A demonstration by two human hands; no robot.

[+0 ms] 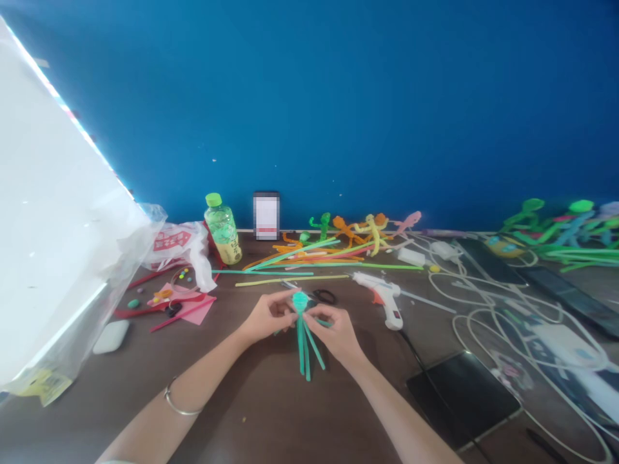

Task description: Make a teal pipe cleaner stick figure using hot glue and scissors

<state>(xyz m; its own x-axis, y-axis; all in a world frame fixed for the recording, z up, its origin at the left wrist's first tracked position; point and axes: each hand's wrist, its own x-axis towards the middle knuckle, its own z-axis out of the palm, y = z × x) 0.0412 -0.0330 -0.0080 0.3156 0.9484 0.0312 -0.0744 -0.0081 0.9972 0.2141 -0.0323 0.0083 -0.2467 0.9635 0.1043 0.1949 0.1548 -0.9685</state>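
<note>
Between my two hands, just above the dark table, is a teal pipe-cleaner figure (300, 303) with a rounded, coiled top and several straight strands hanging down toward me. My left hand (269, 316) pinches it from the left, thumb and fingertips just under the coiled part. From the other side my right hand (333, 328) pinches the strands close below the coil. Fingers partly hide where the strands join. Behind my right fingers lie scissors (324, 296) with dark handles. A white glue gun (387, 296) rests on the table to the right.
Loose pipe cleaners (290, 264) and finished pipe-cleaner figures (372, 232) lie along the blue wall. A green-capped bottle (223, 232) and a phone (266, 216) stand at the back. White cables (464, 296) and a black tablet (464, 399) occupy the right. Pink paper (198, 310) lies left.
</note>
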